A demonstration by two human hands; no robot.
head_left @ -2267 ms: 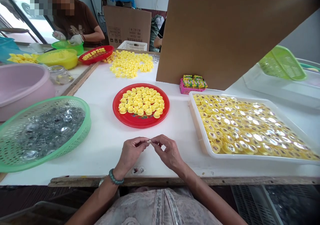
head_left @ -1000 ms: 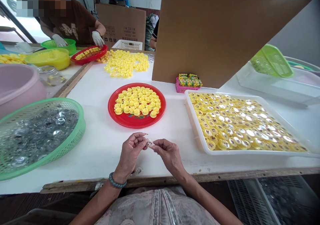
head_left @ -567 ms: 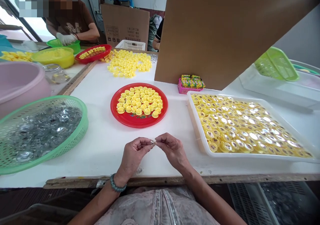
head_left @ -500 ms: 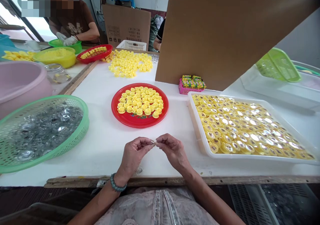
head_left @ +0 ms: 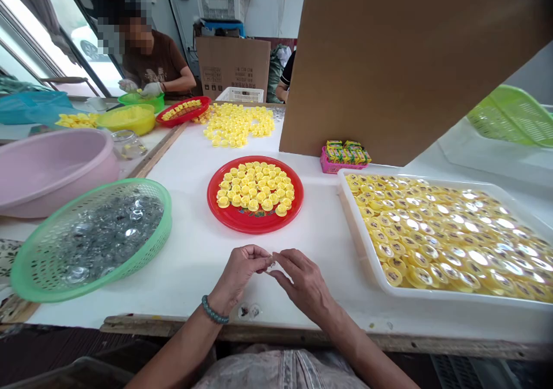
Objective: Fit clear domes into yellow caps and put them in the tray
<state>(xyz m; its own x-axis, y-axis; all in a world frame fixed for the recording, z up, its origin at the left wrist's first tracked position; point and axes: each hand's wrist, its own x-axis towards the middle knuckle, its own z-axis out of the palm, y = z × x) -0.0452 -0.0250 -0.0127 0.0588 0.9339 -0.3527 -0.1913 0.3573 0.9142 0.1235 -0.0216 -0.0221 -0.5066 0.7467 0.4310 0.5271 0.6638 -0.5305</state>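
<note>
My left hand (head_left: 242, 274), with a green bead bracelet at the wrist, is closed in a pinch just in front of the red plate (head_left: 254, 226). A small pale piece (head_left: 271, 264) shows at its fingertips, too small to name. From the other side, the finger and thumb of my right hand (head_left: 305, 282) meet this piece, the thumb set a little apart from the fingers. Small yellow cups (head_left: 254, 191) cover most of the plate. Two small clear round pieces (head_left: 249, 312), one with a dark mark, lie near the table edge beside my left wrist.
A green basket (head_left: 162, 227) of clear plastic pieces stands left, by a pink tub (head_left: 99, 153). On the right is a white tray (head_left: 360, 250) of covered yellow cups. Behind stand a pink basket (head_left: 330, 167) of packets and a cardboard sheet (head_left: 358, 72). A gloved co-worker (head_left: 159, 69) sits far left.
The view has shifted, so the table contents appear lower and further right. My right thumb has parted from its fingers. More of the clear pieces near the table edge now shows.
</note>
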